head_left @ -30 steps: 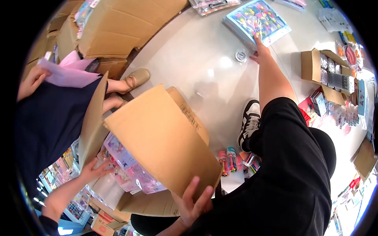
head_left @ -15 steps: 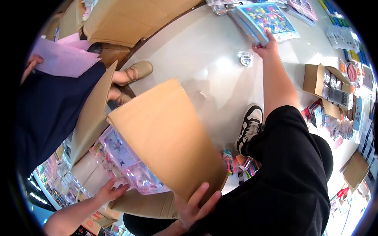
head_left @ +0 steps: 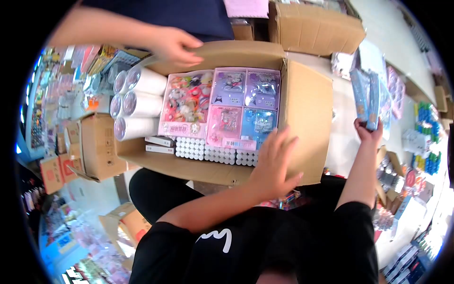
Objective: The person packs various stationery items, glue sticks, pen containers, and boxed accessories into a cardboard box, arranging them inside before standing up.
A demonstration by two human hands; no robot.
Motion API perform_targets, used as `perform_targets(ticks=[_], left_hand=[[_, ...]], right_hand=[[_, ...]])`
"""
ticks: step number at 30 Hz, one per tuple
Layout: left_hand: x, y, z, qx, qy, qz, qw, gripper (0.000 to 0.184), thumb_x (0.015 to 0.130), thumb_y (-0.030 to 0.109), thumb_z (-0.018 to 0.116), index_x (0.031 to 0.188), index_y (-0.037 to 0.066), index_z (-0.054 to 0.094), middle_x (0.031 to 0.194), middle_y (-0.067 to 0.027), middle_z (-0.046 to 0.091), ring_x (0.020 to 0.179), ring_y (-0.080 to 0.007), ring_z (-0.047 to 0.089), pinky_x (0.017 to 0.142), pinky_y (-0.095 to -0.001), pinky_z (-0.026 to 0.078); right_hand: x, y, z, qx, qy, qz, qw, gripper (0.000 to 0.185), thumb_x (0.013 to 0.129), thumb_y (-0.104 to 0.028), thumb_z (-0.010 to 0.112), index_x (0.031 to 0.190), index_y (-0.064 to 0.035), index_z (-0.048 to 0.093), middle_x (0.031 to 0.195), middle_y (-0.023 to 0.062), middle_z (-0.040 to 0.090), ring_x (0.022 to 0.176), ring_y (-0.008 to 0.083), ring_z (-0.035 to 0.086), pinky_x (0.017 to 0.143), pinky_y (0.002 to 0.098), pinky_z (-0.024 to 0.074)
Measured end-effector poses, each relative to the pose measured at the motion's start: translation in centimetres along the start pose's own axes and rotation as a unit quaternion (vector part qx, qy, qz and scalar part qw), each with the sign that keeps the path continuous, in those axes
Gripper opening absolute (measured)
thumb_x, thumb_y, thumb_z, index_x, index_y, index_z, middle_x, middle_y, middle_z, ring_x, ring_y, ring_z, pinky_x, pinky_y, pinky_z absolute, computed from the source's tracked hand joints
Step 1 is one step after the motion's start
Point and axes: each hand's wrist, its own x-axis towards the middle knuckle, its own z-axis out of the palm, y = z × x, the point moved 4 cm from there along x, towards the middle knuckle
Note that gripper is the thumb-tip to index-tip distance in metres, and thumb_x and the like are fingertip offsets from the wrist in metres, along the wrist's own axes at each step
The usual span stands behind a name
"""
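My right hand [head_left: 368,131] is closed on the lower end of two flat blue boxes [head_left: 366,99], held tilted up on edge to the right of the carton. My left hand [head_left: 275,165] hovers with spread fingers over the near right corner of a large open cardboard carton [head_left: 189,165]; whether it touches the rim I cannot tell. Inside lie a pink-framed box of small toys [head_left: 187,102] and a purple, pink and blue four-part gift pack [head_left: 243,109]. White rolls [head_left: 144,104] fill the left end, and rows of small white cylinders [head_left: 220,154] show along the near side.
Another person's hand [head_left: 177,45] reaches over the carton's far left. A second carton [head_left: 317,28] stands beyond. Packaged goods [head_left: 397,92] lie on the floor at right, near a small open box [head_left: 390,175]. More cartons [head_left: 101,146] are at left.
The view has swung left, so the carton's contents now show. My right hand has the blue boxes tilted up on edge. My left hand's fingers have left the carton flap and are spread.
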Motion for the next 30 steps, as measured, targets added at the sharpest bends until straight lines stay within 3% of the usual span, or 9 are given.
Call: perform_targets(ticks=[5,7,10,14,16,18,20,28,30], left_hand=[[1.2,-2.2,-4.8,-0.247,0.149,-0.035,0.957,0.072,0.096,0.04,0.066,0.149,0.001,0.038,0.155,-0.0242,0.037,0.143,-0.0349,0.038,0.116,-0.0504,0.034],[2.0,-2.2,-7.7,-0.519,0.067,-0.158,0.837,0.076,0.099,0.055,0.059,0.15,0.003,0.038,0.15,-0.0207,0.044,0.14,-0.0311,0.043,0.113,-0.0475,0.037],[1.3,-2.0,-11.3,-0.548,-0.067,-0.171,0.816,0.095,0.093,0.074,0.055,0.154,0.003,0.035,0.15,-0.0217,0.046,0.136,-0.0331,0.049,0.112,-0.0478,0.038],[-1.6,0.2,-12.4,-0.574,-0.123,-0.173,0.791,0.103,0.087,0.072,0.067,0.155,0.004,0.032,0.149,-0.0212,0.047,0.136,-0.0312,0.049,0.113,-0.0472,0.039],[-3.5,1.8,-13.0,-0.446,-0.144,-0.061,0.881,0.106,0.081,0.06,0.08,0.157,0.005,0.031,0.148,-0.0191,0.047,0.136,-0.0278,0.049,0.113,-0.0444,0.041],[-6.4,1.7,-14.6,-0.444,-0.115,-0.008,0.889,0.097,0.083,0.044,0.084,0.155,0.004,0.033,0.144,-0.0157,0.052,0.133,-0.024,0.051,0.111,-0.0401,0.043],[-9.0,-2.1,-14.4,-0.478,-0.054,-0.135,0.866,0.076,0.088,0.029,0.08,0.149,0.003,0.041,0.139,-0.0128,0.057,0.126,-0.0235,0.058,0.107,-0.0402,0.047],[-11.1,-10.8,-18.3,-0.559,0.008,-0.266,0.785,0.052,0.099,0.027,0.064,0.143,0.002,0.05,0.13,-0.0116,0.064,0.111,-0.0206,0.068,0.094,-0.0361,0.056],[-10.6,-12.6,-19.9,-0.563,0.028,-0.247,0.788,0.052,0.097,0.022,0.063,0.143,0.001,0.048,0.129,-0.0121,0.063,0.115,-0.0217,0.064,0.092,-0.0372,0.056]], right_hand=[[-18.0,1.8,0.3,0.006,-0.148,-0.02,0.989,0.042,0.091,-0.036,0.064,0.124,-0.0094,0.06,0.117,0.0097,0.059,0.099,0.0262,0.052,0.078,0.0464,0.0442],[-25.3,2.7,-0.7,-0.042,-0.207,-0.037,0.977,0.045,0.091,-0.035,0.064,0.128,-0.0095,0.058,0.123,0.0104,0.06,0.103,0.0274,0.053,0.078,0.0462,0.0451],[-32.2,2.2,-3.8,-0.154,-0.315,0.001,0.936,0.055,0.091,-0.037,0.067,0.135,-0.0072,0.054,0.132,0.0144,0.06,0.112,0.033,0.056,0.084,0.049,0.0472],[-41.5,5.9,-4.5,-0.359,-0.351,0.002,0.865,0.071,0.083,-0.034,0.072,0.144,-0.0068,0.046,0.131,0.0169,0.061,0.115,0.035,0.06,0.084,0.0491,0.0519],[-44.7,8.8,-3.4,-0.45,-0.354,0.004,0.82,0.073,0.078,-0.023,0.077,0.141,-0.0005,0.047,0.122,0.0142,0.065,0.106,0.0274,0.067,0.081,0.0405,0.055],[-46.7,11.7,-2.0,-0.489,-0.366,0.016,0.792,0.069,0.08,-0.013,0.076,0.14,0.0063,0.048,0.123,0.0123,0.064,0.113,0.0228,0.063,0.096,0.0393,0.0514],[-46.7,13.9,-1.5,-0.533,-0.339,0.057,0.773,0.071,0.08,-0.013,0.077,0.142,0.0049,0.047,0.125,0.0116,0.063,0.115,0.0223,0.062,0.101,0.0377,0.0479],[-42.4,23.7,4.7,-0.542,-0.329,0.066,0.77,0.06,0.092,-0.038,0.071,0.138,-0.0021,0.053,0.122,0.0127,0.068,0.107,0.0239,0.068,0.087,0.0395,0.0555],[-41.3,26.4,6.2,-0.541,-0.348,0.093,0.759,0.062,0.094,-0.039,0.07,0.141,-0.0032,0.051,0.128,0.0131,0.065,0.113,0.0258,0.066,0.093,0.0422,0.0535]])
